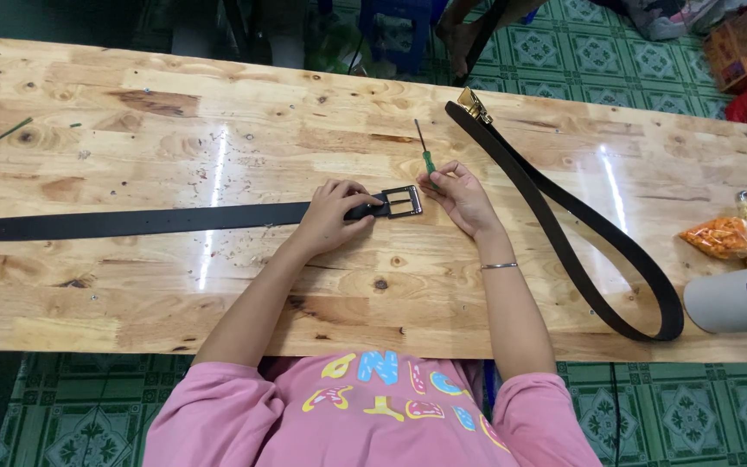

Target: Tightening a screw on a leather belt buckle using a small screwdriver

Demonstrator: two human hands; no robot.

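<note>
Basically, head view only: we have a long black leather belt (131,220) laid flat and straight along the glossy pine-plank desk (218,294), strap running off to our left, so the buckle end sits right in front of us where both hands reach it.

Left hand (330,216) lies on the strap just behind the rectangular silver metal buckle (402,201), fingers curled and pressed down on the leather. That grip pins the belt so the buckle cannot slide.

Right hand (460,197) is just beside the buckle, on its right. Fingertips pinch the green-handled thin screwdriver (425,156), whose shaft points away from us; the tip is clear of the buckle.

A second black belt with a gold clasp (564,216) loops over the right part of the desk, well apart from the hands, likely parked out of the way.

Far right edge: clear bags of orange and yellow snacks (737,235) and a white cylinder (737,298) lying on its side.
</note>
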